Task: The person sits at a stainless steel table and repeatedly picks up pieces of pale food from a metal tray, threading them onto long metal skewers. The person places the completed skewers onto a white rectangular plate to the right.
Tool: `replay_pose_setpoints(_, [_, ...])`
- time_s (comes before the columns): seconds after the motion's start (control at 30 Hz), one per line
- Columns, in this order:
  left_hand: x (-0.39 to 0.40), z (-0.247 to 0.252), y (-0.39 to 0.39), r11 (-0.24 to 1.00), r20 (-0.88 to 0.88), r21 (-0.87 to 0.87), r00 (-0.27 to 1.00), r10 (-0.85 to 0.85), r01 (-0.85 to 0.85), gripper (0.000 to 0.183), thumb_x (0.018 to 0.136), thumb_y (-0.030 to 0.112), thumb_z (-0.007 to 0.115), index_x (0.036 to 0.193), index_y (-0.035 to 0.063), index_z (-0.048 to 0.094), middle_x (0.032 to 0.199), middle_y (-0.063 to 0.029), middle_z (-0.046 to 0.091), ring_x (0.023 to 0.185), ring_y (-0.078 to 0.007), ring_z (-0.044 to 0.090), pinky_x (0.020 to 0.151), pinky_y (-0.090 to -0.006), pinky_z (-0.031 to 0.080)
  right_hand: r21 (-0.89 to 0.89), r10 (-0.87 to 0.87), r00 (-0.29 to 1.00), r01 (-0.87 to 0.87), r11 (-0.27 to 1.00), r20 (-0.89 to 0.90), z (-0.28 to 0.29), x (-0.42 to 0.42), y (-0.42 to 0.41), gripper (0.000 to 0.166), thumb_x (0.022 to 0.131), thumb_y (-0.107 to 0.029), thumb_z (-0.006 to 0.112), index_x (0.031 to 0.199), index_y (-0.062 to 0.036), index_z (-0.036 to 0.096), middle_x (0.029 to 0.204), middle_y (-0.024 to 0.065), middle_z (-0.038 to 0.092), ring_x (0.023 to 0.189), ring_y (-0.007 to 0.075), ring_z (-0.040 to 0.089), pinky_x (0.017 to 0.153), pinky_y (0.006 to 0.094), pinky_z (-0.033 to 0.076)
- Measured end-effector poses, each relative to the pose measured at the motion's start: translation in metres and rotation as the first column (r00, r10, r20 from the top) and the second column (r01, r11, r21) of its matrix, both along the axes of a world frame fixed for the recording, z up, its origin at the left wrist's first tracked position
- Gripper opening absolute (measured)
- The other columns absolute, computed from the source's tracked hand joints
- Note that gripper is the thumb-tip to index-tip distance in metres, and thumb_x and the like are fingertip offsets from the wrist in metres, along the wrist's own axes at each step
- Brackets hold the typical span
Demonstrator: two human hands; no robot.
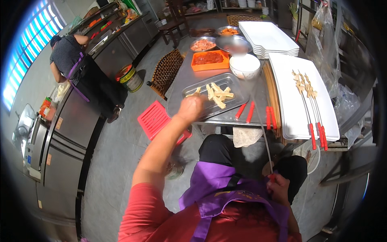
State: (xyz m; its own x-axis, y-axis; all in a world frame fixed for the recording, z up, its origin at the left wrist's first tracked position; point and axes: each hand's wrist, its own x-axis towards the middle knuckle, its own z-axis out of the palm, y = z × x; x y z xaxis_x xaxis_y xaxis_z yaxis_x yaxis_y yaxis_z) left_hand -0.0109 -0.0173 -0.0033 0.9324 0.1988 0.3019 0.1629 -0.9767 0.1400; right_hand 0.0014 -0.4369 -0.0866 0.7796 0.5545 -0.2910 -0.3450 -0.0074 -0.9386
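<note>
My right hand, low near my lap, grips the red handle of a long metal skewer. The skewer's shaft slants up past the table edge; no food shows on it. My left hand is over the left side of a shallow metal tray, fingers curled down beside a pale strip. Whether the fingers pinch that strip is hidden. More pale, cream-coloured food strips lie heaped in the tray. Several red-handled skewers rest to its right. Loaded skewers lie on a white tray.
Behind the metal tray stand an orange container of red meat, a patterned white bowl and metal bowls of food. Thin sticks lie beside the white trays. A red plastic stool is left; a person bends over the counter.
</note>
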Motion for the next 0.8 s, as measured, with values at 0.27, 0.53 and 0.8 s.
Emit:
replay_pose_setpoints(0.27, [0.027,-0.012,0.027,0.952,-0.158,0.298,0.980,0.118,-0.067,0.018,0.071,0.015,0.047,0.070,0.0038,0.061,0.081,-0.0191,0.059,0.070,-0.0289,0.060,0.061,-0.0382,0.048,-0.061,0.053,0.997,-0.049,0.997,0.061,-0.014,0.002,-0.007,0.021,0.069,0.002,0.056,0.091,0.0034,0.059,0.062,0.0009,0.054,0.051,0.0059,0.049,0.047,0.0190,0.039])
replay_pose_setpoints(0.53, [0.026,-0.018,0.039,0.954,0.140,-0.091,0.944,0.297,-0.287,0.024,0.074,0.020,0.050,0.074,-0.0003,0.062,0.075,-0.0156,0.062,0.069,-0.0252,0.060,0.063,-0.0361,0.048,-0.127,0.099,0.985,-0.082,0.989,0.140,-0.007,-0.004,-0.009,0.022,0.070,0.000,0.058,0.092,0.0026,0.059,0.064,0.0008,0.056,0.053,0.0050,0.049,0.049,0.0196,0.040])
replay_pose_setpoints(0.8, [0.002,0.021,0.040,-0.170,0.177,-0.945,0.874,0.453,0.280,0.013,0.077,0.010,0.045,0.088,0.0043,0.047,0.089,-0.0147,0.056,0.082,-0.0279,0.056,0.058,-0.0493,0.047,-0.224,0.202,0.967,-0.164,0.961,0.156,0.004,-0.008,-0.007,0.023,0.072,-0.005,0.057,0.094,0.0029,0.058,0.064,0.0019,0.057,0.055,0.0055,0.050,0.050,0.0202,0.042])
